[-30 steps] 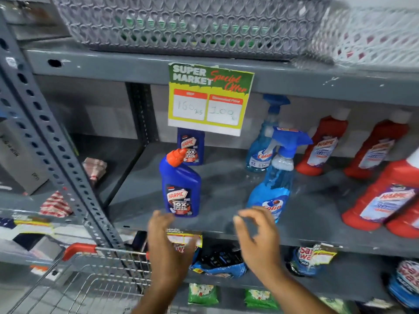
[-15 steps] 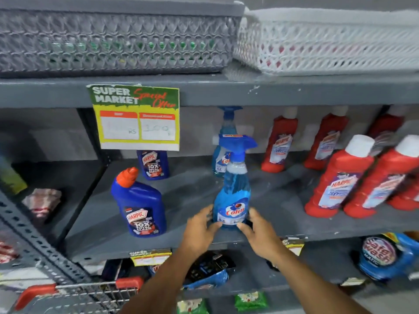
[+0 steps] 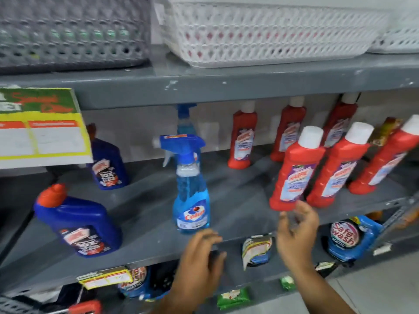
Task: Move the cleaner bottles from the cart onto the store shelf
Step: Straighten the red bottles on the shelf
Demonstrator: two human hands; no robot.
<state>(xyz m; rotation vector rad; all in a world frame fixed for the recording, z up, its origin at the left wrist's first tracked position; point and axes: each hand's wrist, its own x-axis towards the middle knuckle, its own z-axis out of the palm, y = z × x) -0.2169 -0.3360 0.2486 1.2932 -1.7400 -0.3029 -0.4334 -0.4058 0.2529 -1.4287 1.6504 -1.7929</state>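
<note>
Now that both hands have let go, the spray bottle (image 3: 191,200) stands upright near the shelf (image 3: 147,252) front edge; left hand (image 3: 199,254) and right hand (image 3: 297,232) are empty, fingers spread.

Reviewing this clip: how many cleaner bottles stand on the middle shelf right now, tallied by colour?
Red bottles with white caps: 6 (3 front, 3 back)
Dark blue bottles with orange caps: 2
Light blue spray bottles: 2 (one behind the other)
Total: 10
Both hands, left and right, are empty.
</note>
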